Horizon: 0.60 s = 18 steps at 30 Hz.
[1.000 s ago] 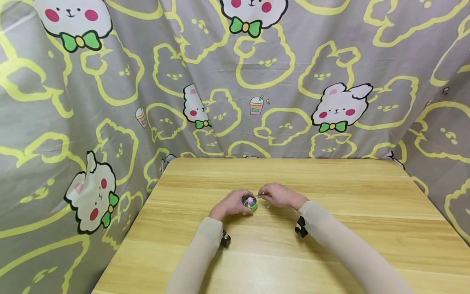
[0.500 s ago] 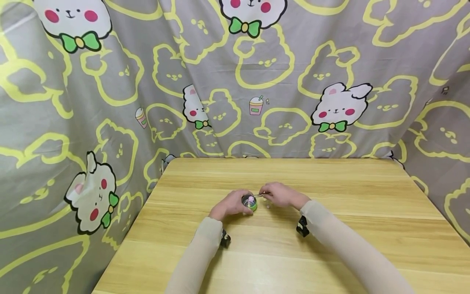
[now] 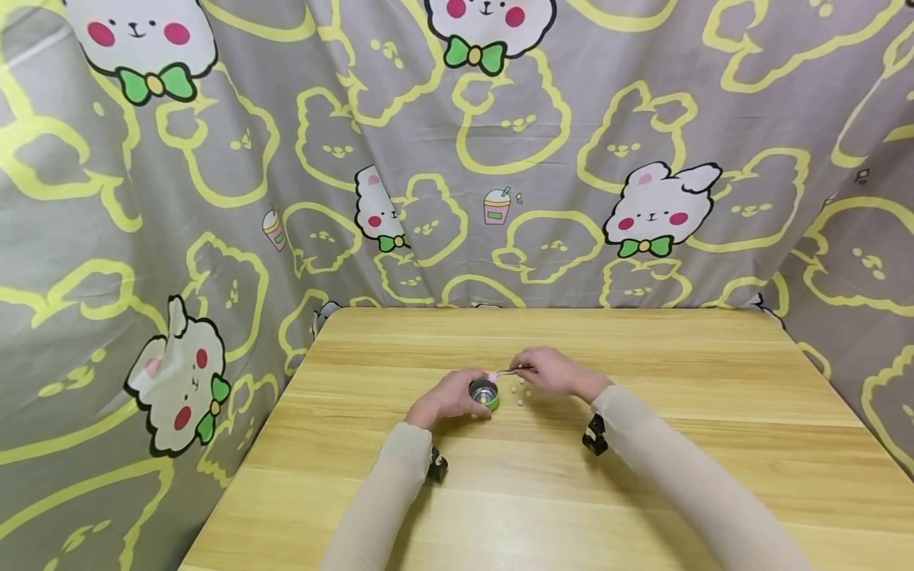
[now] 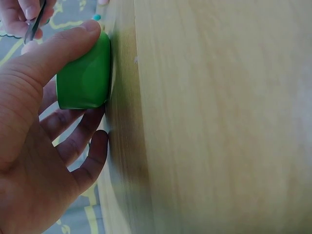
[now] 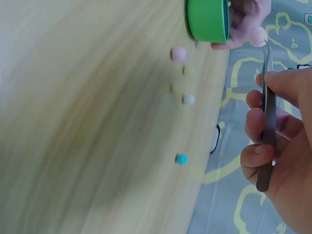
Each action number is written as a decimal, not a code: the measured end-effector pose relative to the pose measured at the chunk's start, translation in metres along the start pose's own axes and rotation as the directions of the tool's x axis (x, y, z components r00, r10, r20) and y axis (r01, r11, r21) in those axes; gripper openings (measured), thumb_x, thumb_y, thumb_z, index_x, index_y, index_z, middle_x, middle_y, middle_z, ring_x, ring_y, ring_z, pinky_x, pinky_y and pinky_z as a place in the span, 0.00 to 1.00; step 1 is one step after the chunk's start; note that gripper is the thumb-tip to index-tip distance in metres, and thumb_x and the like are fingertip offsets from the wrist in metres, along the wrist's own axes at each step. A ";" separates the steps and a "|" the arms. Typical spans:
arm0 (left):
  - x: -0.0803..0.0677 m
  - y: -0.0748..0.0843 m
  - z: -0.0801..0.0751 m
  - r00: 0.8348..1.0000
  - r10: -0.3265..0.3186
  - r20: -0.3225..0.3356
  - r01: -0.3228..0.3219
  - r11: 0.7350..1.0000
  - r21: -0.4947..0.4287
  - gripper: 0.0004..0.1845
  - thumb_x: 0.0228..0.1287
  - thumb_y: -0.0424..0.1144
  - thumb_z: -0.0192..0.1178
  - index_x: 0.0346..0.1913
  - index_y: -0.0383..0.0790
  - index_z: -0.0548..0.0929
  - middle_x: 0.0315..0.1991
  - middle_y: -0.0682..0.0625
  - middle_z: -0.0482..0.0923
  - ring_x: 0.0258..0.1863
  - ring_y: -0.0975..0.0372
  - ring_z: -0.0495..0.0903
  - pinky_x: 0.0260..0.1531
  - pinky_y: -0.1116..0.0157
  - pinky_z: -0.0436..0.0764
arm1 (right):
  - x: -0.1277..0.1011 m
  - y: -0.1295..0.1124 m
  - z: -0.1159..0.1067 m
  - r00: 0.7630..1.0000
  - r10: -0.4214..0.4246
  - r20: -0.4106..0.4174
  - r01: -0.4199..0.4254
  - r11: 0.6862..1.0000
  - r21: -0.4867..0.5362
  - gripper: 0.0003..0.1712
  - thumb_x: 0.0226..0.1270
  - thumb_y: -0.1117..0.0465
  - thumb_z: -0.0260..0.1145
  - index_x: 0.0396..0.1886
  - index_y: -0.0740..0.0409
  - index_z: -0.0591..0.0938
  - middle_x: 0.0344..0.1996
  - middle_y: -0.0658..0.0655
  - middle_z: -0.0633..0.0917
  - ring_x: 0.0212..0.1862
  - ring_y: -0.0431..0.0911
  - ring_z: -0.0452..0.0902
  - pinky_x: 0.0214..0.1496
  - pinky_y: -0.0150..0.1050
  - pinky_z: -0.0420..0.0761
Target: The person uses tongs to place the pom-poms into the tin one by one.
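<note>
Two-handed, lower mid-frame: gripping green tin (image 4: 85, 80), left hand (image 3: 454, 393), prob steadying; pinching tweezers (image 5: 268, 117), right hand (image 3: 548, 373), maybe to handle pink ball (image 3: 493, 377).

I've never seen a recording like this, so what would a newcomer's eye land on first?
Probably the grey cloth behind the table, covered in yellow outlines and white cartoon animals. Next, perhaps, the bright green container in the left hand, and the pink ball at the tip of the tweezers in the right hand.
</note>
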State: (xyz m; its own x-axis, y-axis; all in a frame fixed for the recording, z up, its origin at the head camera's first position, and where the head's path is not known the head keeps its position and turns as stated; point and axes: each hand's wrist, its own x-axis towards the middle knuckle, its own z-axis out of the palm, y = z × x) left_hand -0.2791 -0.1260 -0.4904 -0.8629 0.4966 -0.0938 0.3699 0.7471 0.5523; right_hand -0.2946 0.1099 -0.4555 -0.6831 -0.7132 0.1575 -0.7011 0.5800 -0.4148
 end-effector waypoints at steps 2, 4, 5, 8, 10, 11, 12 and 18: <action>0.000 0.000 0.000 1.000 0.002 0.001 -0.002 1.000 0.001 0.30 0.43 0.46 0.76 0.52 0.45 0.78 0.44 0.55 0.78 0.45 0.63 0.75 0.49 0.64 0.72 | -0.002 0.002 -0.004 1.000 -0.003 -0.010 0.003 1.000 0.002 0.08 0.68 0.65 0.58 0.43 0.58 0.83 0.33 0.49 0.80 0.34 0.41 0.74 0.37 0.40 0.75; 0.000 0.000 0.000 1.000 0.003 0.000 -0.003 1.000 0.003 0.29 0.43 0.46 0.76 0.51 0.46 0.79 0.43 0.55 0.78 0.45 0.62 0.75 0.49 0.64 0.72 | -0.004 0.004 -0.008 1.000 -0.006 -0.018 0.006 1.000 0.005 0.08 0.68 0.65 0.59 0.42 0.58 0.83 0.33 0.50 0.80 0.33 0.41 0.73 0.37 0.40 0.74; 0.000 0.000 0.000 1.000 0.000 0.002 0.000 1.000 0.004 0.29 0.43 0.46 0.76 0.51 0.46 0.79 0.43 0.56 0.78 0.45 0.63 0.75 0.49 0.64 0.72 | -0.006 0.006 -0.009 1.000 -0.001 -0.017 0.002 1.000 0.006 0.08 0.68 0.65 0.59 0.42 0.58 0.83 0.33 0.50 0.80 0.33 0.41 0.73 0.36 0.40 0.74; 0.000 0.000 0.001 1.000 -0.009 0.004 0.009 1.000 0.002 0.30 0.42 0.47 0.76 0.52 0.46 0.79 0.44 0.56 0.78 0.45 0.63 0.75 0.50 0.63 0.72 | -0.009 0.012 -0.011 1.000 0.021 -0.011 -0.021 1.000 0.007 0.08 0.68 0.64 0.58 0.42 0.58 0.83 0.32 0.48 0.79 0.31 0.40 0.71 0.35 0.38 0.73; 0.000 -0.001 0.001 1.000 -0.016 0.006 0.016 1.000 -0.005 0.30 0.43 0.46 0.76 0.53 0.47 0.78 0.45 0.56 0.78 0.46 0.63 0.75 0.51 0.63 0.72 | -0.012 0.015 -0.013 0.999 0.037 -0.005 -0.037 0.999 0.011 0.08 0.68 0.65 0.59 0.42 0.58 0.82 0.32 0.48 0.78 0.30 0.40 0.70 0.34 0.38 0.72; -0.001 -0.001 0.001 1.000 -0.020 0.007 0.020 1.000 -0.008 0.31 0.43 0.46 0.76 0.53 0.47 0.78 0.45 0.56 0.78 0.46 0.63 0.75 0.51 0.63 0.72 | -0.013 0.016 -0.013 0.999 0.050 0.000 -0.050 0.999 0.013 0.08 0.68 0.64 0.58 0.42 0.58 0.82 0.31 0.48 0.78 0.30 0.39 0.70 0.34 0.37 0.72; 0.000 -0.001 0.001 1.000 -0.022 0.006 0.022 1.000 -0.008 0.31 0.43 0.46 0.76 0.53 0.47 0.78 0.45 0.56 0.78 0.46 0.63 0.75 0.51 0.63 0.72 | -0.015 0.017 -0.013 0.998 0.056 0.002 -0.056 0.998 0.013 0.08 0.68 0.64 0.58 0.42 0.58 0.82 0.31 0.48 0.78 0.30 0.39 0.69 0.33 0.37 0.72; 0.000 -0.001 0.001 0.999 -0.033 0.006 0.033 0.999 -0.013 0.31 0.44 0.46 0.76 0.54 0.46 0.78 0.45 0.56 0.78 0.46 0.63 0.75 0.50 0.63 0.72 | -0.022 0.024 -0.011 0.996 0.076 0.037 -0.076 0.997 0.007 0.08 0.68 0.65 0.59 0.41 0.57 0.83 0.33 0.48 0.80 0.33 0.40 0.73 0.36 0.38 0.74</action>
State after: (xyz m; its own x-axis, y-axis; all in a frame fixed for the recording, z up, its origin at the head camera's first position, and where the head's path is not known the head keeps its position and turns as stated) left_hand -0.2788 -0.1264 -0.4921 -0.8722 0.4749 -0.1171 0.3369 0.7569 0.5600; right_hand -0.2987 0.1437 -0.4587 -0.7261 -0.6814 0.0922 -0.6458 0.6297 -0.4318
